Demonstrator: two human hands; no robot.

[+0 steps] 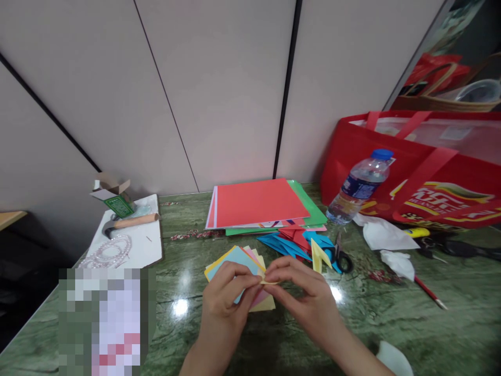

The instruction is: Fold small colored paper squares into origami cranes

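Note:
Both my hands meet above the green table (pixel 172 339), pinching a small folded piece of pale yellow paper (pixel 270 282) between them. My left hand (pixel 230 295) grips its left end with thumb and fingertips. On the other end, the fingers of my right hand (pixel 303 287) are closed. Much of the paper is hidden by my fingers. Just beneath and behind them lies a loose pile of square coloured papers (pixel 235 258), light blue on top. A folded yellow paper piece (pixel 320 257) stands beyond my right hand, beside black-handled scissors (pixel 343 258) and blue folded pieces (pixel 284 246).
Large coloured sheets (pixel 258 203) are stacked by the wall. A water bottle (pixel 360 185) leans near a red bag (pixel 430 172) at the right. A pencil (pixel 430 292) and crumpled tissue (pixel 397 263) lie there. At left, a white board (pixel 146 243) bears a hammer-like tool (pixel 133 222), beads and a small box.

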